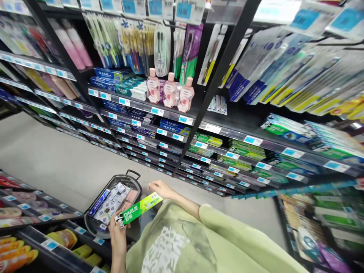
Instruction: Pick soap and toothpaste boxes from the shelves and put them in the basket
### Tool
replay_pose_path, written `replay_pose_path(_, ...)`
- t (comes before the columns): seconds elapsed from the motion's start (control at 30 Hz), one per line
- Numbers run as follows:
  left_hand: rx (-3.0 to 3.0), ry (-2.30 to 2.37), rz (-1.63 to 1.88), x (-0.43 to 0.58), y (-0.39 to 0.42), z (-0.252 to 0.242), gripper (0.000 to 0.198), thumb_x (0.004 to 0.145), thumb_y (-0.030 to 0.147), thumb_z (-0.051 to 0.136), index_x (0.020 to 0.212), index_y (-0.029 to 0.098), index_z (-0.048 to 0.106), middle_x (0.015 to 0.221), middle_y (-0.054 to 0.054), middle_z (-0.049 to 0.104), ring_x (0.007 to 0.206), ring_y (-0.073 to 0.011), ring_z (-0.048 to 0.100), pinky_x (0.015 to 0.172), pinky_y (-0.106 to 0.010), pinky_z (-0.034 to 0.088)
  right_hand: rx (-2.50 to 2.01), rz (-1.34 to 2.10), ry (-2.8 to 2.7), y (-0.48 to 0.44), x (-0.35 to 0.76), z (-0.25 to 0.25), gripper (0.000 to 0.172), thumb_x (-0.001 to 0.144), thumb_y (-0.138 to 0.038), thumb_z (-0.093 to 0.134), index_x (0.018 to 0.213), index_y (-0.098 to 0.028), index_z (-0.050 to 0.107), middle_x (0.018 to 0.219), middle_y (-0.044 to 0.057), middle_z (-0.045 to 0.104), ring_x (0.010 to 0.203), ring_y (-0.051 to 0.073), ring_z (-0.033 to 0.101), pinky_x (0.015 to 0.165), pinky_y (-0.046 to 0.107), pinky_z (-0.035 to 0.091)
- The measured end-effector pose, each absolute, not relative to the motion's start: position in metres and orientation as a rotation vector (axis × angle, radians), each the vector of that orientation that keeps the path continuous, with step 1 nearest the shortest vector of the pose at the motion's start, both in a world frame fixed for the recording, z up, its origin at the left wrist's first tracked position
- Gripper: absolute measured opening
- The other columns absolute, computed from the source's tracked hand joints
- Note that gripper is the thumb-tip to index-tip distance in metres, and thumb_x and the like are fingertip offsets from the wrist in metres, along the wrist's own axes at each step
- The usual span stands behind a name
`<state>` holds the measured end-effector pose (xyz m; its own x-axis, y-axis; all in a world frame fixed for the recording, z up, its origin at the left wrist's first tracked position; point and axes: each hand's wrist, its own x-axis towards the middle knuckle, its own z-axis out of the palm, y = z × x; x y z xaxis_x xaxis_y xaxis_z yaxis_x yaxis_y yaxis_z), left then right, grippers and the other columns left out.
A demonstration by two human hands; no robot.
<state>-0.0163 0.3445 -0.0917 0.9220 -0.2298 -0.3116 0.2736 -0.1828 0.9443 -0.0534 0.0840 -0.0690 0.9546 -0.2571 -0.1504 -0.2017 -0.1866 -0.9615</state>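
A green and yellow-green box of Darlie toothpaste (139, 208) lies tilted across the front of my body. My left hand (118, 233) is closed around its lower left end, by the black and white logo. Just behind the upper right end of the box is my right hand (161, 188), its fingers loosely bent and pointing left, with nothing seen in them. Below and to the left, a dark shopping basket (88, 218) stands on the floor, its handle at the far end. Several packs, white, blue and pink, fill it, including white patterned packs (113, 201).
Facing me, a tall shelf holds hanging toothbrushes (136, 45), three pink bottles (170, 91) and boxed toothpaste (241, 149). Another shelf (42, 237) with orange and yellow packages rises close on the left. Further goods (309, 242) stand at the right. Grey floor (62, 146) runs between the shelves.
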Motion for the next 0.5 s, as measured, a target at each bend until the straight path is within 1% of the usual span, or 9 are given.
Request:
replay_pose_path(0.07, 1.653, 0.063, -0.353, -0.013, 0.342, -0.087, 0.039, 0.077, 0.045, 0.054, 0.113, 0.039, 0.067, 0.085, 0.003, 0.068, 0.064, -0.0226, 0.062, 0.064, -0.04, 0.055, -1.74, -0.094, 0.393, 0.084, -0.057, -0.066, 0.046, 0.099, -0.041, 0.046, 0.081, -0.012, 0.076, 0.054, -0.007, 0.05, 0.055, 0.009, 0.042, 0.06, 0.023, 0.029)
replay_pose_path(0.13, 1.616, 0.076, -0.336, -0.011, 0.338, -0.083, 0.037, 0.078, 0.043, 0.055, 0.112, 0.037, 0.068, 0.085, 0.003, 0.07, 0.064, -0.0231, 0.064, 0.063, -0.039, 0.055, -1.704, -0.128, 0.436, 0.083, -0.063, -0.066, 0.05, 0.099, -0.046, 0.045, 0.078, -0.012, 0.076, 0.052, -0.006, 0.048, 0.055, 0.009, 0.042, 0.06, 0.023, 0.029)
replay_pose_path(0.23, 1.539, 0.093, -0.401, -0.012, 0.33, -0.082, 0.034, 0.077, 0.044, 0.058, 0.109, 0.039, 0.068, 0.08, 0.006, 0.072, 0.062, -0.0237, 0.068, 0.061, -0.039, 0.055, -1.639, -0.136, 0.484, 0.082, -0.077, -0.068, 0.057, 0.096, -0.056, 0.046, 0.071, -0.014, 0.075, 0.049, -0.005, 0.046, 0.052, 0.01, 0.042, 0.057, 0.024, 0.029)
replay_pose_path(0.33, 1.482, 0.112, -0.461, -0.015, 0.32, -0.084, 0.03, 0.076, 0.049, 0.063, 0.103, 0.036, 0.066, 0.069, 0.008, 0.07, 0.053, -0.0217, 0.065, 0.052, -0.035, 0.051, -1.561, -0.09, 0.536, 0.08, -0.094, -0.073, 0.064, 0.09, -0.068, 0.045, 0.067, -0.016, 0.072, 0.046, -0.004, 0.046, 0.047, 0.011, 0.04, 0.051, 0.025, 0.028)
replay_pose_path(0.43, 1.453, 0.121, -0.469, -0.022, 0.307, -0.085, 0.036, 0.075, 0.056, 0.069, 0.101, 0.031, 0.064, 0.065, 0.005, 0.067, 0.05, -0.02, 0.062, 0.047, -0.032, 0.05, -1.49, -0.02, 0.596, 0.076, -0.113, -0.079, 0.068, 0.089, -0.072, 0.039, 0.067, -0.015, 0.07, 0.048, -0.002, 0.051, 0.044, 0.011, 0.04, 0.046, 0.024, 0.029)
replay_pose_path(0.5, 1.437, 0.111, -0.469, -0.03, 0.299, -0.081, 0.046, 0.073, 0.058, 0.071, 0.107, 0.028, 0.064, 0.07, 0.002, 0.067, 0.052, -0.0205, 0.063, 0.047, -0.033, 0.052, -1.404, 0.014, 0.616, 0.075, -0.125, -0.079, 0.066, 0.089, -0.072, 0.038, 0.075, -0.015, 0.069, 0.051, -0.002, 0.054, 0.043, 0.01, 0.041, 0.042, 0.023, 0.029)
